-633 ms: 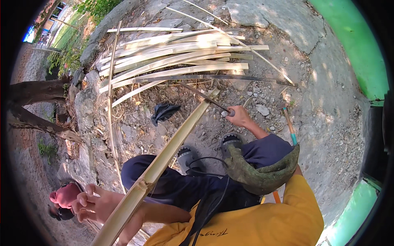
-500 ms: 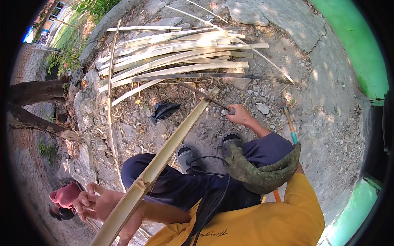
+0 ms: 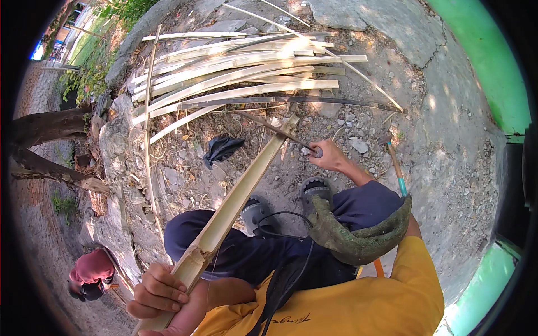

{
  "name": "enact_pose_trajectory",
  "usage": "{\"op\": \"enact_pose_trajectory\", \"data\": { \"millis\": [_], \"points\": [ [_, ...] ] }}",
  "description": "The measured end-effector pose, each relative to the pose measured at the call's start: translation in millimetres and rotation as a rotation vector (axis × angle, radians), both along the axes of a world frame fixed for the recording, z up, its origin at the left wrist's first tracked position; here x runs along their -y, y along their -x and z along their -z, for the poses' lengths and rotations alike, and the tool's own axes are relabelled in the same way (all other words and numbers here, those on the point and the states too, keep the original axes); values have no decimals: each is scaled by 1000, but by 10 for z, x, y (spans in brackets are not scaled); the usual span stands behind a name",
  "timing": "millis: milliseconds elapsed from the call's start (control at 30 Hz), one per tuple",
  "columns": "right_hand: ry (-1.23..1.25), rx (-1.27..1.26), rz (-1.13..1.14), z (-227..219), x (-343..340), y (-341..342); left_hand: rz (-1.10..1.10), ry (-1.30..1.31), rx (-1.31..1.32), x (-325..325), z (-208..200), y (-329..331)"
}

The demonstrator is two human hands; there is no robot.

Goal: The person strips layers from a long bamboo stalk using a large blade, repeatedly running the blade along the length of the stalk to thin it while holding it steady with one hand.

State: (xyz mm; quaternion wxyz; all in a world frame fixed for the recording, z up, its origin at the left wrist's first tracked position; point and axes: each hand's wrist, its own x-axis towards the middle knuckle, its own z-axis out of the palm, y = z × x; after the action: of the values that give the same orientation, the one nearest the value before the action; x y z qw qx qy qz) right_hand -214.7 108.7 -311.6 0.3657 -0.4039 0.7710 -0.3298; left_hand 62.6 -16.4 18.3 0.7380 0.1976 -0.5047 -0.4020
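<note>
A halved bamboo pole (image 3: 238, 204), hollow side up, slants from the lower left across my lap to the ground ahead. My left hand (image 3: 165, 299) wraps round its near end, just below a node. In my right hand (image 3: 329, 155) is the handle of a long dark-bladed knife (image 3: 277, 130). The blade lies across the far end of the bamboo, touching it or just over it. A green mottled cloth (image 3: 358, 235) is draped over my right knee.
Split bamboo strips (image 3: 241, 73) lie piled ahead. One long strip (image 3: 149, 129) stretches along the left. A black plastic scrap (image 3: 223, 150) lies mid-ground, a stick with teal ends (image 3: 397, 168) to the right. Tree trunks (image 3: 53, 126) and a person in a maroon top (image 3: 92, 269) are at left.
My left hand, open beside the bamboo before, has closed round its near end. The knife and my right hand have stayed almost in place.
</note>
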Motion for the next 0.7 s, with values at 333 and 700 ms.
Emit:
{"op": "enact_pose_trajectory", "data": {
  "millis": [333, 700],
  "points": [
    [-85, 28, 95, 437, -49, 4, 309, 91, -56, 22, 77, -7],
    [-55, 42, 142, 474, -17, -130, 329, 44, -108, 99, 49, -46]
  ]
}}
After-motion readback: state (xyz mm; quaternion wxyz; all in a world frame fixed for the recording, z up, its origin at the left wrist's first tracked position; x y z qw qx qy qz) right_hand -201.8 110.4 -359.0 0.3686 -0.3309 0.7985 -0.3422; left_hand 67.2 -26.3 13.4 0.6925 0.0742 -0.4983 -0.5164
